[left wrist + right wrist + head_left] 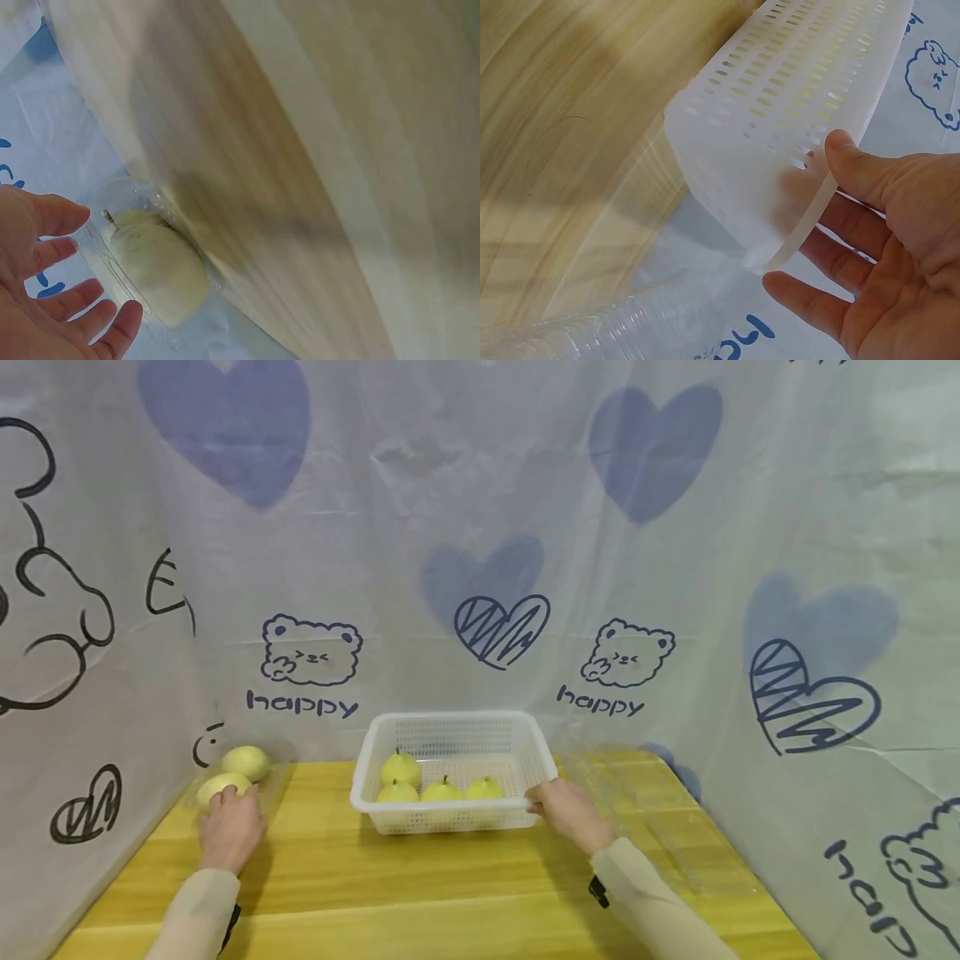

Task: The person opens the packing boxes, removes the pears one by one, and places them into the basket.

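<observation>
A white perforated plastic basket (pixel 450 717) stands in the middle, with several yellow-green pears (pixel 401 770) in it. My right hand (pixel 570 817) grips its front right corner. In the right wrist view the thumb (pixel 847 154) lies on one side of the basket's wall (pixel 735 180), and fingers show through from behind it. At the left, two pears (pixel 247 762) sit in a clear plastic container (pixel 124 191). My left hand (pixel 231 835) is at the nearer pear (pixel 223 787), its fingers spread and loosely bent at the container's edge in the left wrist view.
Clear plastic packaging (pixel 660 827) lies on the right of the wood-grain table (pixel 420 902). A white printed sheet (pixel 465 485) with hearts and bears hangs behind and along both sides, close to the table's edges.
</observation>
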Demonstrator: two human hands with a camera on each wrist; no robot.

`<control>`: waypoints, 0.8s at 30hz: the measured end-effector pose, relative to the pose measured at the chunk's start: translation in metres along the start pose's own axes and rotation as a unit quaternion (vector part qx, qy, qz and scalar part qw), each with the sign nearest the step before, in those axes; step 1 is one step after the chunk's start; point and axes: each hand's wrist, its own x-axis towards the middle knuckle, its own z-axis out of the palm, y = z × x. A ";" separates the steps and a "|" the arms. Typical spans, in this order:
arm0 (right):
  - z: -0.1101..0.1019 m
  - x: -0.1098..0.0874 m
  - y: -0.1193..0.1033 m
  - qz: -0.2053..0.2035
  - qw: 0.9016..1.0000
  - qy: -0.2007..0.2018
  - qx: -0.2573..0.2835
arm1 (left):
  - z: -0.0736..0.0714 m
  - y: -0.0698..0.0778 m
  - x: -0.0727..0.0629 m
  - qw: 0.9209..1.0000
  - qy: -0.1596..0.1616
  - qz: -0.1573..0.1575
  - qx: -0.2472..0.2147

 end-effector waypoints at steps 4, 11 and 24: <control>0.002 0.000 -0.003 -0.001 1.000 -0.006 0.009 | -0.002 -0.006 -0.004 1.000 0.005 0.002 0.001; 0.002 0.002 -0.002 0.000 1.000 0.006 0.014 | -0.006 -0.004 0.000 1.000 0.023 -0.006 -0.015; 0.003 0.001 -0.002 0.017 1.000 -0.008 0.006 | 0.001 0.004 0.004 0.999 0.042 0.001 -0.008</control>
